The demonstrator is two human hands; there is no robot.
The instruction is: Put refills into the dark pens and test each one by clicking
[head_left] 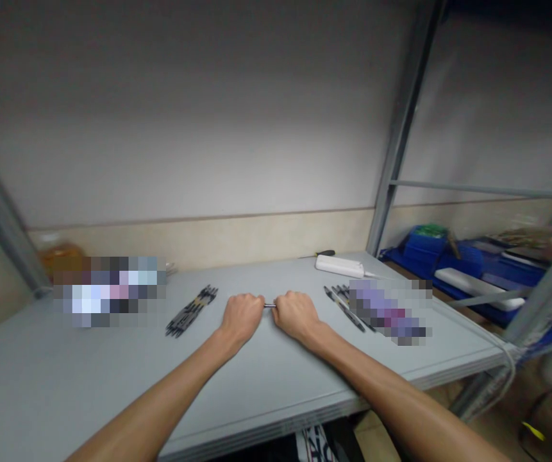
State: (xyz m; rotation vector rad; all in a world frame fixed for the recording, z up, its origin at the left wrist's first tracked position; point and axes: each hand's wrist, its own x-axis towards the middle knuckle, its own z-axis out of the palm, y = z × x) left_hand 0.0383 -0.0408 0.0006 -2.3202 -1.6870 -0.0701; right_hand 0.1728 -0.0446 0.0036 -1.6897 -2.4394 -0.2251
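My left hand (242, 316) and my right hand (296, 314) are both closed into fists, side by side on the grey table (88, 378). Between them shows a short silvery piece of a thin pen-like rod (269, 305), gripped at both ends. A bundle of dark pens (192, 311) lies to the left of my left hand. A few more dark pens (343, 305) lie to the right of my right hand.
A white elongated device (340, 264) rests at the table's back right. Blurred-out items sit at the left (107, 289) and right (391, 311). A metal rack post (401, 128) stands at the right, with blue bins (429, 244) on the shelf beyond.
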